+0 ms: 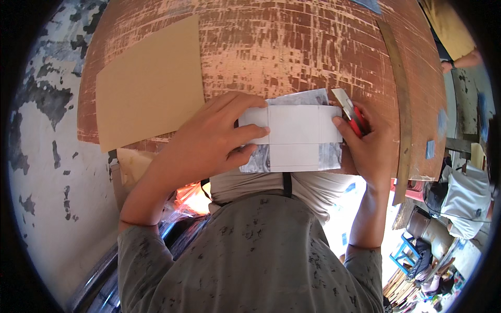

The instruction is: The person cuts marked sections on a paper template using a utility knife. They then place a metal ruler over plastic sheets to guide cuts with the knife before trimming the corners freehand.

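Observation:
A white cross-shaped card (295,125) with thin ruled lines lies on top of a grey-patterned sheet (302,98) at the table's near edge. My left hand (222,128) comes from the left with its fingers spread, the fingertips resting on the card's left flap. At the card's right end, my right hand (373,138) is closed around a red utility knife (357,122). The knife's pale blade end points up and away to the left, off the card. My right thumb touches the card's right flap.
The worn brown tabletop (250,57) is scratched all over. A tan board (151,83) lies at the left, and a long flat strip (401,104) runs along the right side. Beyond the right edge, another person's hand (448,66) shows, with a blue stool (404,254) lower down.

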A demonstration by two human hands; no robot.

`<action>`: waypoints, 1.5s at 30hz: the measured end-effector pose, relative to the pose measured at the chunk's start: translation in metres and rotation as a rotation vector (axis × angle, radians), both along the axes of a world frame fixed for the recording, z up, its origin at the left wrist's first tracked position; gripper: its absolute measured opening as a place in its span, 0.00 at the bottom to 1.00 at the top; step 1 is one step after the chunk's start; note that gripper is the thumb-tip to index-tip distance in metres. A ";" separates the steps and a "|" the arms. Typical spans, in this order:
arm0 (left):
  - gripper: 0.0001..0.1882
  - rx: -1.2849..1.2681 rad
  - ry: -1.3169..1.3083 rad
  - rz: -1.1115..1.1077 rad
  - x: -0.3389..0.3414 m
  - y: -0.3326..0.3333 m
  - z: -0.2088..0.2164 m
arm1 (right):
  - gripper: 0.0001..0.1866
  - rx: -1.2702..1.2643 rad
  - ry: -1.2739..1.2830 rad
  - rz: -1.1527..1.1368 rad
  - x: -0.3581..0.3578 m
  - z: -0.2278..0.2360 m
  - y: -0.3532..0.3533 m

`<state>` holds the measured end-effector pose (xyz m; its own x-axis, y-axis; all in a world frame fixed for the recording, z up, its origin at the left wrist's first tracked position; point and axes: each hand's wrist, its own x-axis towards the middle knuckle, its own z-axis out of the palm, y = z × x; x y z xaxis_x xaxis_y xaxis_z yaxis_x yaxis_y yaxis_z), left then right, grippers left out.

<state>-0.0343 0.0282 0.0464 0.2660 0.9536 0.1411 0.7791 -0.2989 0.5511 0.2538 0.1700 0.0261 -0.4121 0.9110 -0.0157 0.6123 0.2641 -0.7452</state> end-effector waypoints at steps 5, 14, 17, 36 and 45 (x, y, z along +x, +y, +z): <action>0.08 0.209 0.348 -0.203 0.010 0.018 0.011 | 0.21 0.018 0.036 0.056 -0.003 0.002 0.002; 0.25 0.005 0.339 -0.402 0.008 0.058 0.030 | 0.21 -0.002 -0.033 0.066 0.000 0.006 0.006; 0.37 0.093 0.448 -0.489 0.014 0.067 0.028 | 0.21 -0.019 -0.010 0.072 0.000 0.004 0.006; 0.35 -0.002 0.546 -0.627 0.029 0.086 0.042 | 0.13 0.090 -0.185 0.103 0.064 0.051 -0.010; 0.31 0.066 0.533 -0.610 0.029 0.087 0.032 | 0.16 0.598 -0.483 0.535 0.049 0.047 -0.006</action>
<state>-0.0051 0.1154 0.0785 0.7834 0.6134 -0.1000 0.6215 -0.7744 0.1181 0.3029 0.1642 0.0735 -0.8499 0.5143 0.1151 0.5065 0.8574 -0.0909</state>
